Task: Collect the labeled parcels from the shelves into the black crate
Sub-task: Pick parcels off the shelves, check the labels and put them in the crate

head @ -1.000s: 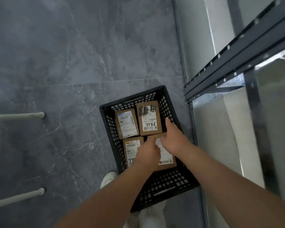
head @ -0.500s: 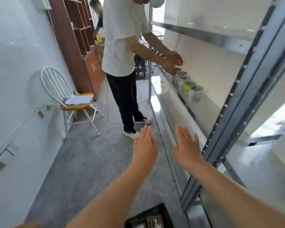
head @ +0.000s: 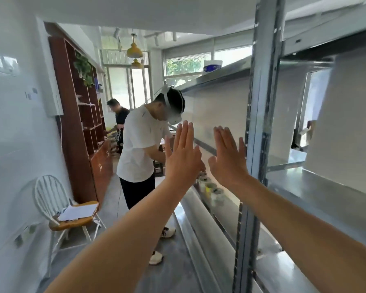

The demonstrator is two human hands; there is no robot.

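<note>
Both hands raised, empty: left hand and right hand flat, fingers straight and together, beside the metal shelf post.

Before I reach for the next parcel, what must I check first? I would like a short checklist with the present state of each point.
1. Left hand free: ok, open, holding nothing.
2. Right hand free: ok, open, holding nothing.
3. Parcel visible on the shelf: not ok, none shows.
4. Crate in view: not ok, it is out of frame.
5. Aisle free: not ok, a person stands beside the shelf.
</note>
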